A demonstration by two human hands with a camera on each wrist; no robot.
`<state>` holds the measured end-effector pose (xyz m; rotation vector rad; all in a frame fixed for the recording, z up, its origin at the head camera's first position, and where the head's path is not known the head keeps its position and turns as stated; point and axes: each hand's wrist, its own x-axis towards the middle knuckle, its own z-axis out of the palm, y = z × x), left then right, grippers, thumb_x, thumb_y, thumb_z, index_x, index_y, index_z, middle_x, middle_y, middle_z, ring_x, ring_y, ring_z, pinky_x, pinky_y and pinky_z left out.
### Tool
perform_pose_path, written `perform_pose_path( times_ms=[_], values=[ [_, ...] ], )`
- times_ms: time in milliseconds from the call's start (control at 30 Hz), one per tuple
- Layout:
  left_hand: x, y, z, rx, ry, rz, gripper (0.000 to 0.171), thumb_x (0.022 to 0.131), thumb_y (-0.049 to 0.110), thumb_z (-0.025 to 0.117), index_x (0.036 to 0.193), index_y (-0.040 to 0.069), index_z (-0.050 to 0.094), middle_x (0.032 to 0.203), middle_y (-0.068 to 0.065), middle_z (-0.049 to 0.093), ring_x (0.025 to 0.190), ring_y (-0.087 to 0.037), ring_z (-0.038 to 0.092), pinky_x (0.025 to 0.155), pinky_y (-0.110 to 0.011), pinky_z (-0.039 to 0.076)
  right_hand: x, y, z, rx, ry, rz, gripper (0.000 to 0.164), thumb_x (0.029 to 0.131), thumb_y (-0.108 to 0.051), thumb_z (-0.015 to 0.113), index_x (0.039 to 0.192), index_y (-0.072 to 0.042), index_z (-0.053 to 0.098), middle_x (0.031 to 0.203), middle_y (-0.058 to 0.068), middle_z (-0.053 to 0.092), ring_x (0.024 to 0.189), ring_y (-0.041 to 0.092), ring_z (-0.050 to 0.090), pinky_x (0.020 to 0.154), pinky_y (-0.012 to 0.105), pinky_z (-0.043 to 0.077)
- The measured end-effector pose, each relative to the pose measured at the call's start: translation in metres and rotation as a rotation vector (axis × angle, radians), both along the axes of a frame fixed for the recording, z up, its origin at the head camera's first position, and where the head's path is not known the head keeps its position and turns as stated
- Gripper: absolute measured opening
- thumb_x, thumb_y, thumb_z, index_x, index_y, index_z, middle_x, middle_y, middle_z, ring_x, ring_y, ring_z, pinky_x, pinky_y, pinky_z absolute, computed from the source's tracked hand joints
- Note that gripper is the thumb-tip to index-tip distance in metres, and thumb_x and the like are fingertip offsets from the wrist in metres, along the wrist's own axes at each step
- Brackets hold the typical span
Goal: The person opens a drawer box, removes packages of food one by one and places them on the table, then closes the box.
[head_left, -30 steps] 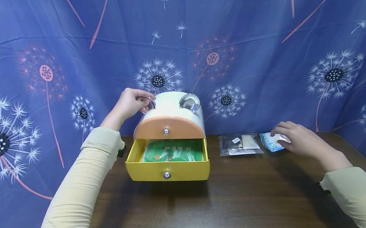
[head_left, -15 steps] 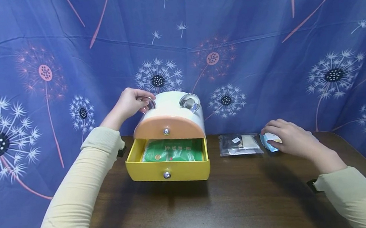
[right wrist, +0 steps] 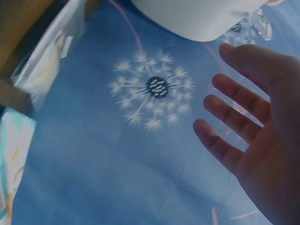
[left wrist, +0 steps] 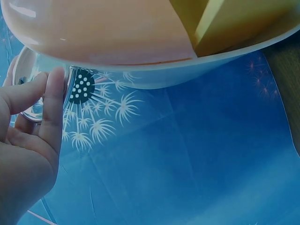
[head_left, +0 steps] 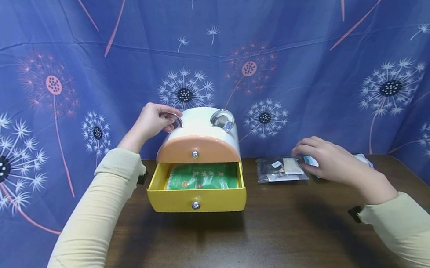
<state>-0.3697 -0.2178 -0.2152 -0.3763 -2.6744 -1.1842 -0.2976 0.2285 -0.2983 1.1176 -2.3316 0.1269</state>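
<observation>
A white rounded drawer box with an orange upper drawer stands on the table. Its yellow lower drawer is pulled out, and a green packet with printed characters lies inside. On the box's left side, my left hand pinches a shiny silver ring-shaped piece between thumb and fingers. My right hand hovers over the right part of the table, fingers apart and holding nothing. Under it, a light blue packet is mostly hidden. Left of that hand lies a clear packet with dark and pale contents.
A second silver ring piece sits at the box's right top. Behind everything hangs a blue curtain with dandelion prints. The brown table extends in front of the box.
My right hand has moved left from over the blue packet toward the clear packet, with nothing in it. My left hand and the box have stayed put.
</observation>
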Motion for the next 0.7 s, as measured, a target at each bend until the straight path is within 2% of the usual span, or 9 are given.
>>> perform_pose_path(
  times_ms=[167,400,700],
  values=[
    [0.002,0.001,0.001,0.004,-0.005,0.000,0.023,0.091,-0.001,0.056,0.105,0.009,0.071,0.097,-0.013,0.068,0.071,-0.020,0.066,0.061,-0.027,0.058,0.006,-0.011,0.008,-0.005,-0.007,0.016,0.031,0.074,-0.010,0.076,0.102,-0.015,0.065,0.104,0.000,0.062,0.092,0.018,0.055,0.068,0.037,0.050],
    [0.003,0.001,0.003,-0.007,-0.022,0.000,0.024,0.091,0.000,0.055,0.107,0.010,0.071,0.096,-0.012,0.068,0.071,-0.020,0.065,0.062,-0.027,0.058,0.012,-0.028,0.018,-0.018,-0.020,0.061,0.035,0.073,-0.008,0.078,0.105,-0.013,0.065,0.106,0.001,0.061,0.095,0.019,0.056,0.068,0.037,0.052],
    [0.002,-0.001,0.008,-0.023,-0.064,-0.027,0.028,0.091,-0.002,0.053,0.109,0.010,0.070,0.098,-0.011,0.068,0.075,-0.021,0.066,0.063,-0.028,0.058,0.016,-0.050,0.027,-0.036,0.008,0.131,0.032,0.073,-0.009,0.079,0.104,-0.011,0.067,0.103,0.001,0.063,0.096,0.019,0.058,0.076,0.039,0.054]
  ],
)
